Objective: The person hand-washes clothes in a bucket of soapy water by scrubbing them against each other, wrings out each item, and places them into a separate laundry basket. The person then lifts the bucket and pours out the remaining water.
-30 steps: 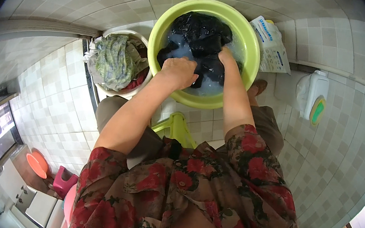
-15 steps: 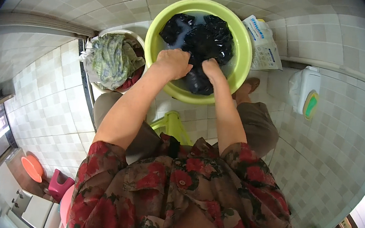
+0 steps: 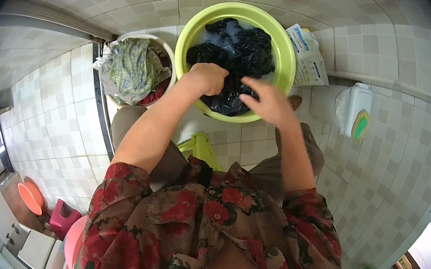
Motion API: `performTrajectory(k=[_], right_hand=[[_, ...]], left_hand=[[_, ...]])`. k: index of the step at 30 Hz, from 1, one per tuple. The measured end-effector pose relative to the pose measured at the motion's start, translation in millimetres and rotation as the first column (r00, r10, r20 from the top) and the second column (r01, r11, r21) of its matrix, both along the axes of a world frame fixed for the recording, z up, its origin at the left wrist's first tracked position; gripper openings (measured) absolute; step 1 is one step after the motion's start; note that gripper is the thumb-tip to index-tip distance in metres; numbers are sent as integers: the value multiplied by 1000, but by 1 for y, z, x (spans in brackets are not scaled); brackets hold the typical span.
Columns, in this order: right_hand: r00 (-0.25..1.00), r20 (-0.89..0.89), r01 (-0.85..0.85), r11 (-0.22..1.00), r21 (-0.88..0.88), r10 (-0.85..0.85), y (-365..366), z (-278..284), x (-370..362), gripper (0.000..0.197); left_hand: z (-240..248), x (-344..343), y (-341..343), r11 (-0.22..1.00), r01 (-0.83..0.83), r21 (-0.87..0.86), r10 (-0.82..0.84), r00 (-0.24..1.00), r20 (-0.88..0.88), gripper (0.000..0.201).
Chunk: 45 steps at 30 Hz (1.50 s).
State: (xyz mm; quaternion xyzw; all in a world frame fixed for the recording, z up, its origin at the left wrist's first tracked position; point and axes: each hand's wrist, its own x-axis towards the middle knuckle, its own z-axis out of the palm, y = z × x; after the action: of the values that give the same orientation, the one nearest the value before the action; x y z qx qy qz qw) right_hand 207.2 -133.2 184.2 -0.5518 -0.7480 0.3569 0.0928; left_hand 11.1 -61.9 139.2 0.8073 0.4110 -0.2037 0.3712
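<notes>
Black laundry (image 3: pixel 258 48) filled a lime-green tub (image 3: pixel 289 63)

The wet, shiny fabric lay heaped in the tub, with pale, cloudy water (image 3: pixel 231 35) showing among its folds. The left hand (image 3: pixel 209 78) was closed on the cloth near the front of the heap. The right hand (image 3: pixel 270 102) was apart from it, fingers spread over the tub's near right side; whether its fingertips touched the fabric could not be told.

Just left of the tub stood a pale basin (image 3: pixel 165 45) piled with clothes, a green patterned cloth (image 3: pixel 135 68) on top and a dark red one (image 3: pixel 152 98) lower at the side. A white printed package (image 3: pixel 309 57) leaned just beside the tub's right edge. Farther right was a white container (image 3: pixel 357 103) with a green and yellow oval on it. A lime-green stool (image 3: pixel 200 146) showed between the person's knees, below a red-flowered shirt (image 3: pixel 219 215).
</notes>
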Motion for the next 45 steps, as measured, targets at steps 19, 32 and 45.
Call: performTrajectory(k=[19, 32, 45], right_hand=[[722, 644, -7, 933, -361, 255, 83, -184, -36, 73], [856, 506, 229, 801, -552, 104, 87, -254, 23, 52], [839, -132, 478, 830, -287, -528, 4, -145, 15, 40]], left_hand=[[-19, 22, -2, 990, -71, 122, 78, 996, -48, 55], [-12, 15, 1, 998, -28, 48, 32, 997, -72, 58], [-23, 10, 6, 995, 27, 92, -7, 977, -215, 51]])
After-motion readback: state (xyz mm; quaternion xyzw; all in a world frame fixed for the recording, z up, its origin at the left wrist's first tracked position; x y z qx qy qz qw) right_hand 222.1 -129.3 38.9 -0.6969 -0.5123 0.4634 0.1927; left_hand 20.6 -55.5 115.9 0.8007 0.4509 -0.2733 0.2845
